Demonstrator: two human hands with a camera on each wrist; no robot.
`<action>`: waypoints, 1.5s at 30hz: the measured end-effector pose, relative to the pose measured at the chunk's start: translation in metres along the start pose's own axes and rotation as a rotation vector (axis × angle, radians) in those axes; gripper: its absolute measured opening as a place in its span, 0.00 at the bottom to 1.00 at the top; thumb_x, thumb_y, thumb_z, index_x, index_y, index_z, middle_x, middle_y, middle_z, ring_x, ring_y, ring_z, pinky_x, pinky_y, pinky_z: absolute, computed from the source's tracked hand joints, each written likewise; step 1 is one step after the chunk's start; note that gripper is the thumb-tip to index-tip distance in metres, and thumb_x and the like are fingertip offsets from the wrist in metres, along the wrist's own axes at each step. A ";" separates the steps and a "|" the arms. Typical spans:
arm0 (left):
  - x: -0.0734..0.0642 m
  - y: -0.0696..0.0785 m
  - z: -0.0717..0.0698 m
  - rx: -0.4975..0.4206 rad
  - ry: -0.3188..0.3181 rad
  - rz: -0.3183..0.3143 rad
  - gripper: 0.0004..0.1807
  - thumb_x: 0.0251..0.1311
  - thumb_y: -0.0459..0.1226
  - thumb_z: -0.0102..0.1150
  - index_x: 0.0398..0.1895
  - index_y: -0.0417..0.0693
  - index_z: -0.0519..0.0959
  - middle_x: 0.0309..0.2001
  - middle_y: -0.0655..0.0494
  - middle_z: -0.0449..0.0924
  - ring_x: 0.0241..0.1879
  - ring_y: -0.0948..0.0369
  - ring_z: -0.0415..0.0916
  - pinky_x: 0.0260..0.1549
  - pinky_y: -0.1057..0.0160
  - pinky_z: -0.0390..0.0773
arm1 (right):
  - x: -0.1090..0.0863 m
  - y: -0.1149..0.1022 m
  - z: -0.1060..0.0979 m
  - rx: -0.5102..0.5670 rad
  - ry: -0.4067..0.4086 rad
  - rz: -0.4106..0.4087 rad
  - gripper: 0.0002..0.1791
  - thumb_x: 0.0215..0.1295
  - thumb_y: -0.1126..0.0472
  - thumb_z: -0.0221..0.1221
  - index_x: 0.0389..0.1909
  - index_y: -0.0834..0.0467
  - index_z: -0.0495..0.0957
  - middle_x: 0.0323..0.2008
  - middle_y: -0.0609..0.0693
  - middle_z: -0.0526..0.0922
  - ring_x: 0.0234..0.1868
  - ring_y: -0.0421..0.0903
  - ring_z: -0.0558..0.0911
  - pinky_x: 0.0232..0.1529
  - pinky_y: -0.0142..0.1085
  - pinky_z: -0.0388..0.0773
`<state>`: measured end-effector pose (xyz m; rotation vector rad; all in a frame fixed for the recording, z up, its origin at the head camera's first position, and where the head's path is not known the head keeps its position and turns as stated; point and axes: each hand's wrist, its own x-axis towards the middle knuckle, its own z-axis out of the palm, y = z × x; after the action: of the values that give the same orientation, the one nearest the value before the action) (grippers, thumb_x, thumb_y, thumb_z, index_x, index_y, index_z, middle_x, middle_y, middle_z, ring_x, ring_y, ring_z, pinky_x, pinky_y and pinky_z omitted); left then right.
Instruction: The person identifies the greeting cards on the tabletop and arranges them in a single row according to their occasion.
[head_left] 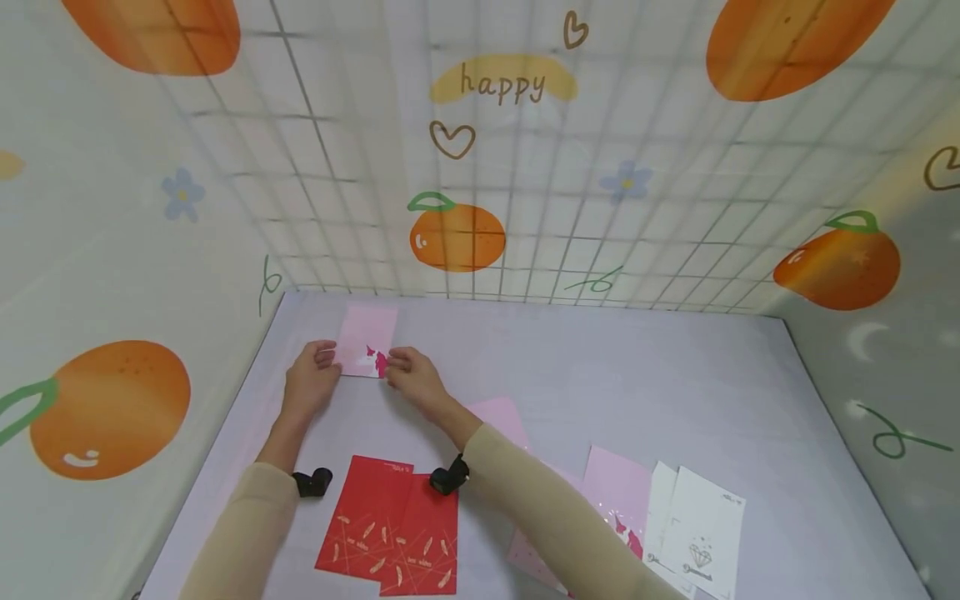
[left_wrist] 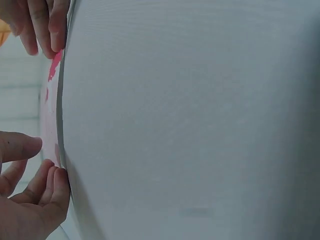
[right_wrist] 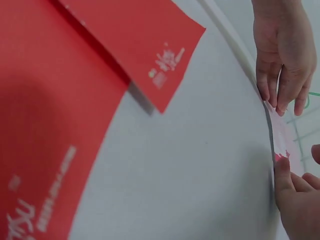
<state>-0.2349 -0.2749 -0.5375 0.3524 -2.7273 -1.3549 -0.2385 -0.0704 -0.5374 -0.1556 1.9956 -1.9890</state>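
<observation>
A pink card with a darker pink and white print in its lower right corner lies flat at the back left of the table. My left hand is at its left edge, fingertips right against the card. At the opposite edge, my right hand touches the printed corner with its fingers. Seen low in the left wrist view, the left thumb is raised apart from the fingers. The right wrist view shows the right thumb beside the card's near edge.
Two overlapping red cards with gold feather prints lie at the front. More pink cards are partly hidden under my right forearm. White cards with a diamond print overlap at the front right. A patterned curtain hangs around the table.
</observation>
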 end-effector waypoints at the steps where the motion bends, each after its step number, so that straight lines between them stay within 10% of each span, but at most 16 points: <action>1: -0.001 -0.001 0.000 0.009 -0.006 -0.004 0.23 0.68 0.31 0.55 0.65 0.38 0.69 0.61 0.36 0.74 0.62 0.41 0.72 0.60 0.44 0.70 | 0.000 0.000 0.001 0.001 -0.002 0.002 0.22 0.69 0.70 0.57 0.63 0.69 0.71 0.58 0.62 0.79 0.48 0.48 0.83 0.48 0.38 0.81; 24: -0.012 0.006 -0.002 0.074 -0.029 0.046 0.24 0.68 0.38 0.59 0.63 0.37 0.71 0.62 0.36 0.73 0.63 0.40 0.69 0.61 0.41 0.68 | -0.001 -0.003 0.003 -0.055 0.071 0.027 0.21 0.72 0.65 0.58 0.64 0.64 0.72 0.55 0.56 0.81 0.46 0.49 0.83 0.45 0.39 0.82; 32: -0.038 0.038 -0.007 0.002 -0.022 0.108 0.27 0.67 0.44 0.62 0.65 0.42 0.71 0.61 0.39 0.76 0.60 0.43 0.74 0.55 0.43 0.75 | -0.022 -0.033 -0.024 -0.103 0.028 -0.074 0.20 0.72 0.64 0.58 0.63 0.61 0.73 0.55 0.60 0.81 0.51 0.59 0.83 0.47 0.38 0.82; 45: -0.093 0.092 0.006 -0.099 -0.107 0.198 0.28 0.64 0.46 0.66 0.65 0.48 0.73 0.57 0.47 0.79 0.56 0.47 0.77 0.45 0.47 0.82 | -0.088 -0.067 -0.083 -0.178 -0.076 -0.197 0.19 0.73 0.59 0.59 0.62 0.52 0.74 0.50 0.49 0.82 0.45 0.46 0.83 0.50 0.42 0.81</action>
<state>-0.1613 -0.1940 -0.4647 0.0023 -2.6780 -1.4846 -0.1897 0.0331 -0.4600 -0.4786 2.1790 -1.8833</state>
